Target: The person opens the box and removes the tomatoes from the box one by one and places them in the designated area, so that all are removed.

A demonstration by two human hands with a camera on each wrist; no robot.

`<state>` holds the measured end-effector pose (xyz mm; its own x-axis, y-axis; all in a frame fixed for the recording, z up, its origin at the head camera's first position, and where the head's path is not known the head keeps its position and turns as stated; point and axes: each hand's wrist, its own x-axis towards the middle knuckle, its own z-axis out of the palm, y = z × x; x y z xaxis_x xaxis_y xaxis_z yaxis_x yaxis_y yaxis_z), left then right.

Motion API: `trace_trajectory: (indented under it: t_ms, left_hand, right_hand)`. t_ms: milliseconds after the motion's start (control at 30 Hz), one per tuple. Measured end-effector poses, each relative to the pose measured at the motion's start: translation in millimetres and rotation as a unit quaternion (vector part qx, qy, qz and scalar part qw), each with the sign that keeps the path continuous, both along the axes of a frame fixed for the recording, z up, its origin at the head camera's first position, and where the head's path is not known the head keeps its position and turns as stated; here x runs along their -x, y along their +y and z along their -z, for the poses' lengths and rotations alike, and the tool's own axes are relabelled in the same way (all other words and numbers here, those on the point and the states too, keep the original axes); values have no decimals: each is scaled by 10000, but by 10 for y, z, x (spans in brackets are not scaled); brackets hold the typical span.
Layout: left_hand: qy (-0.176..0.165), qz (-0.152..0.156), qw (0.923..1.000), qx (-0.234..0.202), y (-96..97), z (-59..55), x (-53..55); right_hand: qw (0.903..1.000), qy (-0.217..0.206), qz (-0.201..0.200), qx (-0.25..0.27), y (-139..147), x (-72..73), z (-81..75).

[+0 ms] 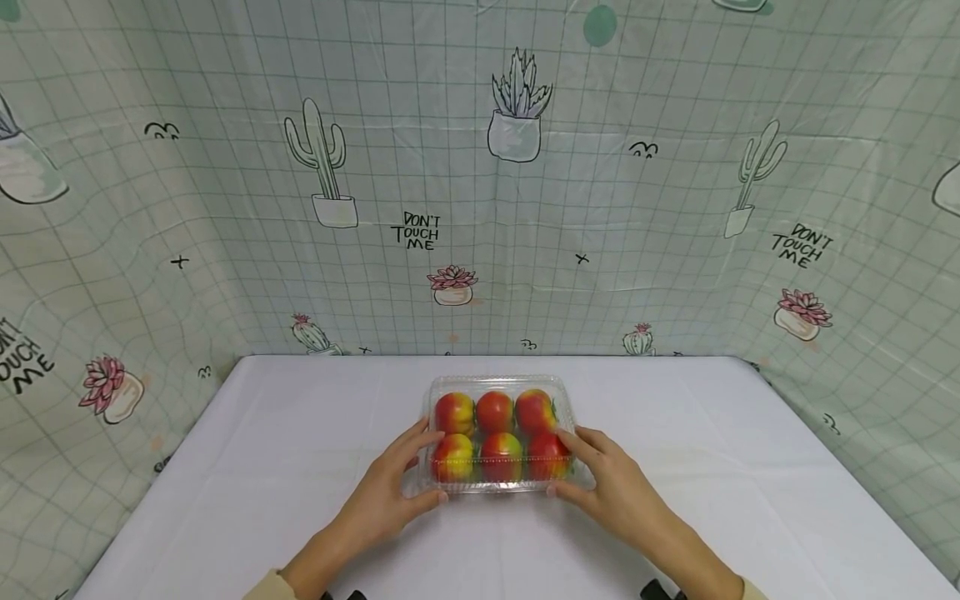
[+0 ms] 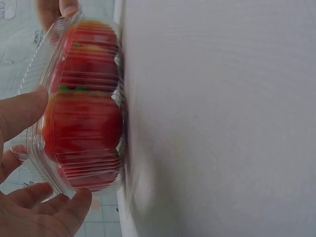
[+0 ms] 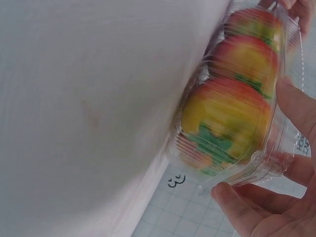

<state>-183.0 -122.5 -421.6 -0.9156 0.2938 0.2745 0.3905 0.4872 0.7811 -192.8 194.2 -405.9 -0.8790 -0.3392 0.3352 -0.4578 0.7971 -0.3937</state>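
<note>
A clear plastic clamshell box (image 1: 495, 487) sits on the white table, its lid down over several round red-and-yellow fruits (image 1: 501, 457) in two rows. Green leafy tops (image 3: 215, 143) show on them through the ribbed wall in the right wrist view. My left hand (image 1: 393, 487) holds the box's left side, thumb by the front corner and fingers along the edge. On the opposite side my right hand (image 1: 615, 487) grips the right edge, thumb at the front and index finger over the lid. In the left wrist view the left thumb (image 2: 22, 113) lies at the lid's rim.
White cloth covers the table (image 1: 300, 433), which extends to both sides of the box. Behind it and at the sides hangs a pale green checked curtain (image 1: 570, 200) printed with cacti and lettering.
</note>
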Motion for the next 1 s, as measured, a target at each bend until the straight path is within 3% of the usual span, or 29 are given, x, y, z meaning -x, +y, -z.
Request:
trace_trajectory:
  t_ms: [667, 867, 1000]
  left_hand:
    - [111, 34, 9999, 72, -18, 7, -7]
    - [-216, -212, 9995, -3, -27, 10, 4]
    - [-497, -200, 9985, -129, -42, 10, 15]
  right_hand:
    - [9995, 174, 111, -225, -6, -15, 11]
    - [9968, 683, 65, -418, -11, 11, -5]
    - [9954, 876, -114, -369, -45, 43, -37]
